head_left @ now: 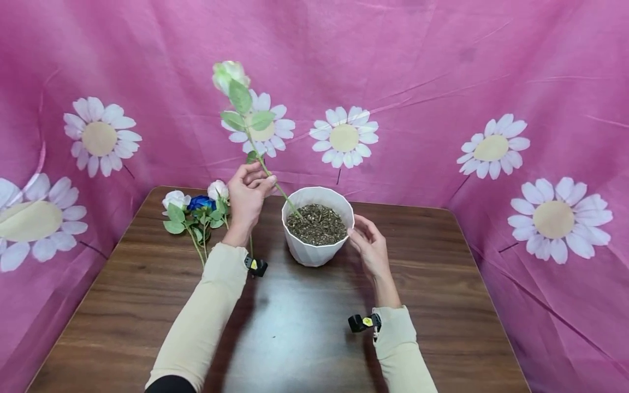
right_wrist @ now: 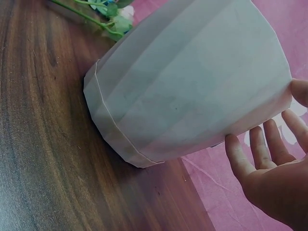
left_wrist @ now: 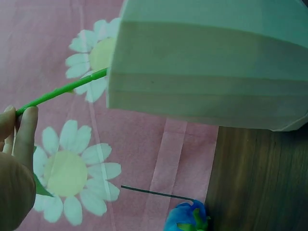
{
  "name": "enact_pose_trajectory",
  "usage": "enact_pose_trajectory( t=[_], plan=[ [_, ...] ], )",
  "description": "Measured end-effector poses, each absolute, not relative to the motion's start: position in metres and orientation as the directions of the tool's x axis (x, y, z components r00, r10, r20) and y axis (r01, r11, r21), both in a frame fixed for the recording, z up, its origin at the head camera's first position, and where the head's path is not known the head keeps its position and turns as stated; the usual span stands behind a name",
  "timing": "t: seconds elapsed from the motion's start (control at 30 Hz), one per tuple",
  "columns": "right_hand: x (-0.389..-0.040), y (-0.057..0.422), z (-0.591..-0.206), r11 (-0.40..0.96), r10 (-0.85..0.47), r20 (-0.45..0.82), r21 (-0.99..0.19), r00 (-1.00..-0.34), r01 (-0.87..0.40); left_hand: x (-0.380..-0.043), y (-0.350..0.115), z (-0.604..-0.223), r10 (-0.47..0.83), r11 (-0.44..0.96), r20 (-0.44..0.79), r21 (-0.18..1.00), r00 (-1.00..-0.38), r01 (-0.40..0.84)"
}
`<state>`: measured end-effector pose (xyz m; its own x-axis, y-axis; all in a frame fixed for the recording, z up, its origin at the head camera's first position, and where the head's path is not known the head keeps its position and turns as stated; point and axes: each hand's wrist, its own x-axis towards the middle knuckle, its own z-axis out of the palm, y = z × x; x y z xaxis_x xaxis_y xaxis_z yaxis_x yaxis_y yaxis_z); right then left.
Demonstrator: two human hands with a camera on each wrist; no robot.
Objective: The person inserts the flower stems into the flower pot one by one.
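Note:
A long-stemmed white-green rose (head_left: 230, 77) leans left above the white pot (head_left: 314, 254). My left hand (head_left: 248, 196) pinches its green stem between thumb and fingers. The stem's lower end meets the dark, grainy soil (head_left: 319, 225) inside the pot; how deep it goes cannot be told. In the left wrist view the stem (left_wrist: 67, 90) passes behind the pot's rim, which hides its end. My right hand (head_left: 368, 245) touches the pot's right side, thumb near the rim. The right wrist view shows its fingers (right_wrist: 238, 154) spread and lightly bent against the outer wall.
Left of the pot, white roses (head_left: 176, 200) and a blue rose (head_left: 201, 203) lie on the brown wooden table (head_left: 422, 273), partly behind my left hand and sleeve. A pink cloth (head_left: 417, 60) printed with daisies hangs around the table's back and sides.

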<state>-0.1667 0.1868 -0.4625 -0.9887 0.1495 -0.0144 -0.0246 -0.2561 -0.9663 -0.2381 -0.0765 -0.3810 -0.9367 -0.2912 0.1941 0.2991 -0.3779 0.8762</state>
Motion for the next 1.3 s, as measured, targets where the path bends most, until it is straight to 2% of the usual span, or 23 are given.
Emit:
enact_pose_trajectory(
  t=[0.4,0.73,1.07,1.3],
  plan=[
    [-0.168,0.19,-0.463,-0.256,0.139,-0.01,-0.966,-0.99,-0.026,-0.256,-0.05,-0.393,-0.221,-0.055,0.363,0.922,-0.905,0.383],
    [-0.168,0.189,-0.463,-0.232,0.149,-0.02,-0.972,-0.989,-0.015,-0.262,-0.04,-0.4,-0.149,0.075,0.356,0.934,-0.922,0.349],
    [-0.168,0.187,-0.462,-0.215,0.138,-0.022,-0.977,-0.99,-0.008,-0.27,-0.045,-0.409,-0.115,0.176,0.397,0.91,-0.911,0.375],
    [-0.167,0.188,-0.461,-0.2,0.141,-0.027,-0.98,-0.99,-0.001,-0.272,-0.045,-0.417,-0.029,0.253,0.399,0.89,-0.917,0.379]
  ],
)
